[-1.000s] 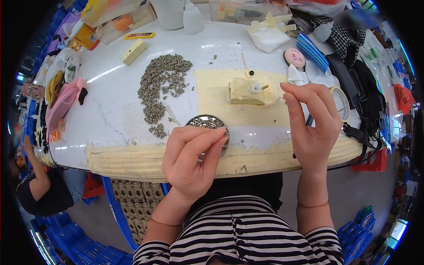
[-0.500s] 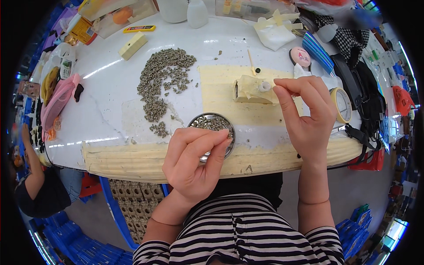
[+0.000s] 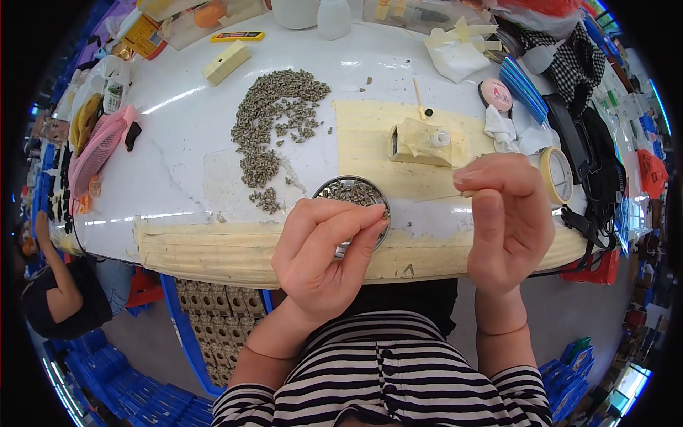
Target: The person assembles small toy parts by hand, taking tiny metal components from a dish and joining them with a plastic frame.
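Note:
My left hand [image 3: 324,252] is closed in a pinch over the near edge of a round metal dish [image 3: 329,186]. A tiny grey metal part seems to be at its fingertips, mostly hidden. The dish holds small grey metal parts [image 3: 352,191]. My right hand [image 3: 509,220] is closed, thumb against fingers, at the right of the dish. A very thin stick-like thing [image 3: 442,196] points left from its fingertips; its kind is unclear. Beyond that hand sits a taped block [image 3: 416,144] with a small whitish cup [image 3: 440,138] on it.
A heap of small metal parts [image 3: 267,121] lies left of the dish. A pale block [image 3: 226,62], a tape roll [image 3: 557,176], a pink round case [image 3: 496,94] and a pink basket [image 3: 99,160] stand around. Padding [image 3: 206,245] covers the table's front edge. At far left is another person [image 3: 64,295].
My right hand has come away from the small cup on the taped block, down toward me, and turned. The left hand stays pinched by the dish. The view has shifted slightly.

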`<state>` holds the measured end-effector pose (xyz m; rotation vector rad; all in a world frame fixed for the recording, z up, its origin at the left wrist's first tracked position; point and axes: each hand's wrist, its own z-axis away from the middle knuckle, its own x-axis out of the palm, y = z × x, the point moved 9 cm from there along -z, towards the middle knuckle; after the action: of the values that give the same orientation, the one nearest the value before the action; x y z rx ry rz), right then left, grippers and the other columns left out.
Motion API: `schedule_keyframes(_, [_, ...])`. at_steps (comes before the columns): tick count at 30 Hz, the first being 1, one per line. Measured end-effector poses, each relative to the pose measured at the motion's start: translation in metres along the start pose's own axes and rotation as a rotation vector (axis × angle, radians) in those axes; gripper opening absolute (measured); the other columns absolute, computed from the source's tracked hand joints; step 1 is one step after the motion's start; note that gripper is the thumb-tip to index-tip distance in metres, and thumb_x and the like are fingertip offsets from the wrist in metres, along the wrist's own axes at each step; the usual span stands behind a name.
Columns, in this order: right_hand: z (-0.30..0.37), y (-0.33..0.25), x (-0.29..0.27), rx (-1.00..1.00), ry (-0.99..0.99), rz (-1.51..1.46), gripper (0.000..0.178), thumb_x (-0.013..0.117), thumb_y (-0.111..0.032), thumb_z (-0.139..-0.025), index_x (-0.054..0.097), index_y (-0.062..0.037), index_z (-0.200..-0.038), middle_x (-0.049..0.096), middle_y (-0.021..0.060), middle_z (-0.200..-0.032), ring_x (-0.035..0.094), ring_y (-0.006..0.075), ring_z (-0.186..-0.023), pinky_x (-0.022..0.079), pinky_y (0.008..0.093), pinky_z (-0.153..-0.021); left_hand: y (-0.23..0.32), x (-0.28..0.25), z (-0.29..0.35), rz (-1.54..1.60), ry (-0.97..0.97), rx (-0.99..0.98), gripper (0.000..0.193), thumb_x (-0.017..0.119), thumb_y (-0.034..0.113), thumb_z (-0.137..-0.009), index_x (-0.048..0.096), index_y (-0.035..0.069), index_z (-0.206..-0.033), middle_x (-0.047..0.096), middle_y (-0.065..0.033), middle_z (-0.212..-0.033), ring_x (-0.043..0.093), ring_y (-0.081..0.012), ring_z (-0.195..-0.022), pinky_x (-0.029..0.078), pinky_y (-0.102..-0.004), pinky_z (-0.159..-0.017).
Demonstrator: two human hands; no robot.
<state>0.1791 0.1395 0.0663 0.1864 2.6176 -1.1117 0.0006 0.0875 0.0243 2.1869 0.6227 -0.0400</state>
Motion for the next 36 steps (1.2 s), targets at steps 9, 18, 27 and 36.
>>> schedule_keyframes(9, [0.015, 0.011, 0.035, 0.154, -0.114, -0.379, 0.017, 0.050, -0.011, -0.102, 0.047, 0.0053, -0.105, 0.063, 0.0159, -0.099, 0.069, 0.0204, -0.091, 0.057, 0.0293, -0.081, 0.002, 0.004, -0.001, -0.016, -0.064, 0.017, 0.022, 0.076, -0.008, -0.076, 0.071, -0.001, -0.096, 0.065, -0.0090, -0.086, 0.059, -0.0182, -0.075, 0.047, -0.0259, -0.064])
schedule_keyframes(18, [0.017, 0.013, 0.035, 0.181, -0.099, -0.400, 0.015, 0.050, -0.010, -0.102, 0.048, 0.0049, -0.105, 0.063, 0.0159, -0.098, 0.069, 0.0200, -0.090, 0.057, 0.0294, -0.081, 0.004, 0.006, -0.002, -0.025, -0.082, 0.028, 0.021, 0.075, -0.008, -0.077, 0.070, -0.001, -0.096, 0.064, -0.0093, -0.087, 0.059, -0.0176, -0.075, 0.046, -0.0251, -0.064])
schedule_keyframes(27, [0.017, 0.013, 0.036, 0.177, -0.100, -0.375, 0.015, 0.052, -0.010, -0.101, 0.049, 0.0043, -0.104, 0.064, 0.0159, -0.098, 0.069, 0.0200, -0.089, 0.056, 0.0285, -0.079, 0.003, 0.005, -0.001, -0.026, -0.076, 0.033, 0.022, 0.075, -0.009, -0.076, 0.070, -0.001, -0.096, 0.065, -0.0092, -0.087, 0.059, -0.0173, -0.075, 0.046, -0.0250, -0.063])
schedule_keyframes(36, [0.017, 0.013, 0.036, 0.174, -0.107, -0.375, 0.014, 0.051, -0.010, -0.102, 0.048, 0.0041, -0.105, 0.064, 0.0162, -0.098, 0.069, 0.0201, -0.089, 0.056, 0.0286, -0.079, 0.004, 0.004, -0.003, -0.024, -0.038, 0.046, 0.027, 0.079, -0.005, -0.071, 0.072, 0.002, -0.096, 0.066, -0.0067, -0.084, 0.059, -0.0186, -0.069, 0.045, -0.0278, -0.057])
